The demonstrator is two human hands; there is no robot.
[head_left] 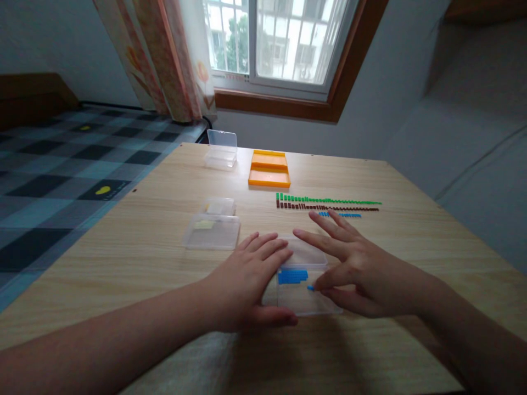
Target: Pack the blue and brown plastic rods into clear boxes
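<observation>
At box (302, 302), left hand (249, 282) spread, right hand (362, 269) pinching blue piece (310, 288)

Over on the left, a bed (53, 170) is spread with checked cloth, a yellow heart (102, 190) printed on one dark square, a brown headboard (35, 99) set behind. Up top, light is let in by a window (288, 44) framed in brown wood, with bars (293, 41) and a tree (237, 44) seen outside; it's flanked by a flowered curtain (158, 60). And right, a cable (480, 163) is strung across the wall (395, 104)!
</observation>
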